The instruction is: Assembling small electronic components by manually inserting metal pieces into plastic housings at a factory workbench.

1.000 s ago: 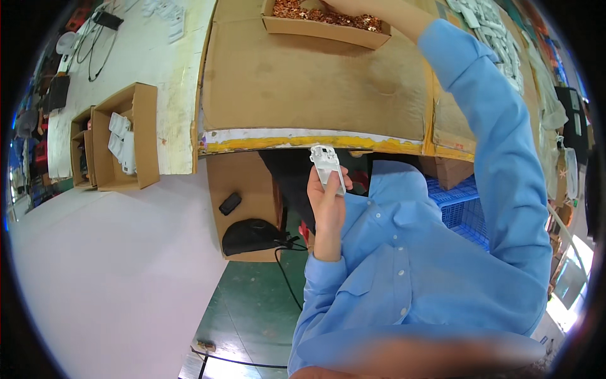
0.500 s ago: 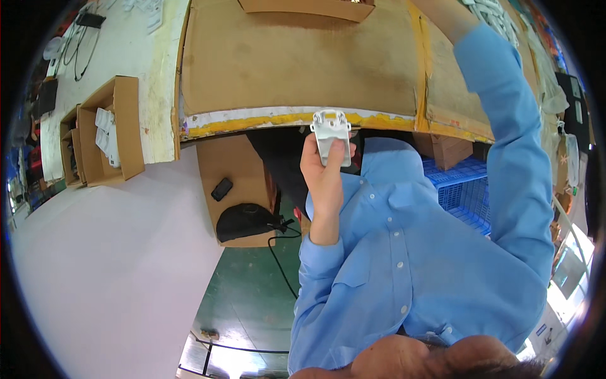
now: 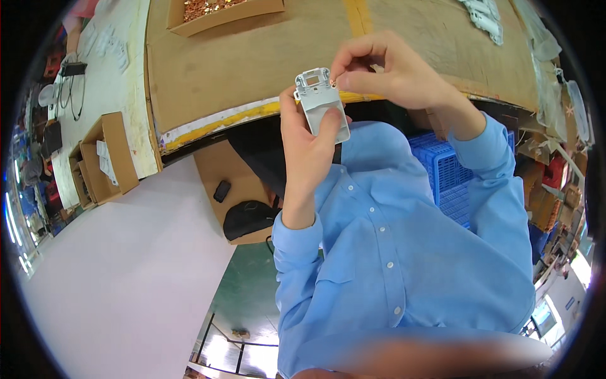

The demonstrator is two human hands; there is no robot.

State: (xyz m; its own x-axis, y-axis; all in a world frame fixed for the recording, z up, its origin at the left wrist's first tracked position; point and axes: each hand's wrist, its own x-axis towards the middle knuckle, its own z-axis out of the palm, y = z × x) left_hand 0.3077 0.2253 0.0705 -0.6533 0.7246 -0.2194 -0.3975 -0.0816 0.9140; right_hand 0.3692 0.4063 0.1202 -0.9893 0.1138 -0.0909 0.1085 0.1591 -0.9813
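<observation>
My left hand (image 3: pixel 305 150) is closed around a white plastic housing (image 3: pixel 320 106), with the thumb laid on its smooth lower face. The housing stands tilted just off the bench edge, its end with a rectangular opening pointing away from me. Beside that end's right corner is my right hand (image 3: pixel 407 79), thumb and forefinger pinched together. A tiny copper-coloured part (image 3: pixel 333 83) shows at those fingertips, close against the housing; its exact shape is too small to make out. The other right fingers are curled.
A cardboard box of small copper-coloured parts (image 3: pixel 227 14) lies on the brown bench top (image 3: pixel 240 69). White plastic pieces (image 3: pixel 483 20) rest at the far right. Left stand an open cardboard box (image 3: pixel 117 151) and a side table (image 3: pixel 104 76). Below the bench is a blue crate (image 3: pixel 445 170).
My right hand has come back from the far right, out of view, to the housing's right corner. The housing has tilted slightly in my left hand. The view has shifted.
</observation>
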